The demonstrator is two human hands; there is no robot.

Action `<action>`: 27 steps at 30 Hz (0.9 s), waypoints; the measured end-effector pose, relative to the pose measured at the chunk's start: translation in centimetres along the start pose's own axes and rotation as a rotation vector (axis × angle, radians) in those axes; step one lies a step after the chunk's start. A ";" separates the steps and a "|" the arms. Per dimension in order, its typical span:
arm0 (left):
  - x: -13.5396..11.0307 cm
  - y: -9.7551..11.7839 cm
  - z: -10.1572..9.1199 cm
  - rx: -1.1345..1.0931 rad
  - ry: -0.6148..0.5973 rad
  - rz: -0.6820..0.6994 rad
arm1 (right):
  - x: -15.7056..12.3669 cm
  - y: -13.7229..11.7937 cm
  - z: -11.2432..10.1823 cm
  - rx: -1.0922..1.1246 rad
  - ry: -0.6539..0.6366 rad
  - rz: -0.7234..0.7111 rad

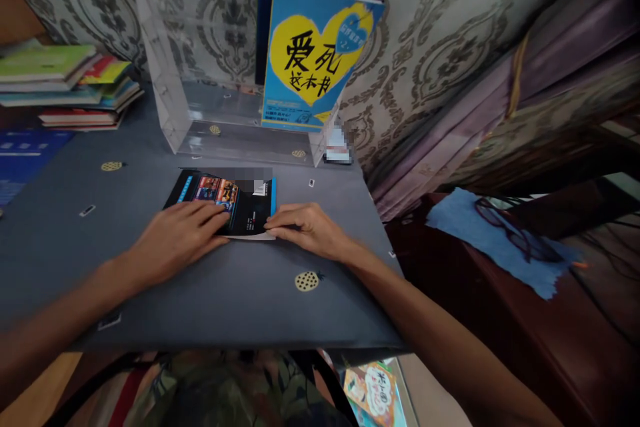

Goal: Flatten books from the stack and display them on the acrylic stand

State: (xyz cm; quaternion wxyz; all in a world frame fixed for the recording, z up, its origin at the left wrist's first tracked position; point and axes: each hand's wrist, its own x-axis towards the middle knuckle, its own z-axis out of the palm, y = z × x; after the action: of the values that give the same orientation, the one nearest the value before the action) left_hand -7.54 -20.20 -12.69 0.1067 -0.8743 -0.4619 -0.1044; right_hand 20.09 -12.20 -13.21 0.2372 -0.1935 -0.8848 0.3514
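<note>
Grey cloth [240, 293], dotted with small yellow pineapple prints, covers a table where a person sets both hands on a dark book [235, 203] lying flat near the table's middle, just in front of a clear stand [170, 93]; the left hand [177, 237] lies palm down across the book's near left part, fingers stretched flat and close together, holding nothing; the right hand [305, 227] rests at the near right corner, fingers bent and bunched against the book's edge, where a sliver of white page shows beneath the cover (whether they pinch that edge or merely press on it cannot be told); the cover carries a strip of bright pictures and a blue band down its right side; behind it, a blue book [315, 57] with a yellow heart and black characters stands upright at the stand's right end, against patterned wallpaper [440, 47]; a stack [65, 87] of books lies at the table's far left, well apart from both hands; off the table to the right, a blue rag [500, 240] lies on a dark red-brown surface; a purple curtain [500, 113] hangs above it.
</note>
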 end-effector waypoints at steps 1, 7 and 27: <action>0.5 0.8 0.3 0.001 0.004 0.037 | -0.1 0.1 0.1 -0.024 0.005 -0.012; 2.1 2.0 1.1 0.017 0.046 0.122 | -0.6 0.4 0.2 -0.137 -0.028 -0.030; 2.0 2.0 0.9 0.081 0.047 0.129 | -1.0 -0.2 -0.2 -0.177 -0.041 -0.062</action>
State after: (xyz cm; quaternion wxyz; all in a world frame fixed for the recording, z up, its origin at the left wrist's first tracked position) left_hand -4.69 -19.42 -13.19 0.1595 -0.8945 -0.4057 -0.0989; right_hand 20.96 -12.72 -13.15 0.2117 -0.1788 -0.9226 0.2682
